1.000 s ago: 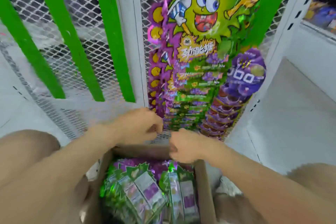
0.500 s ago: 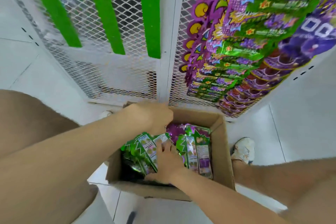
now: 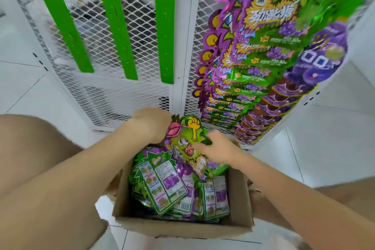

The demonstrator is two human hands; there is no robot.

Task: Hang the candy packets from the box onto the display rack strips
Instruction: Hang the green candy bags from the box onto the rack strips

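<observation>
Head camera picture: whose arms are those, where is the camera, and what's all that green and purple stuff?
There is no machine here. The camera sits on a person's head and looks down, so the arms you see are that person's own. The left hand and right hand together hold one candy packet with a green cartoon face, just above a cardboard box on the floor. More packets lie inside the box. Behind it stands a white mesh rack. Three green strips hang on it with nothing on the parts we can see. To the right are rows of hung packets.

Left grip [image 3: 151, 124] curled, right grip [image 3: 219, 148] (outstretched) pinching
</observation>
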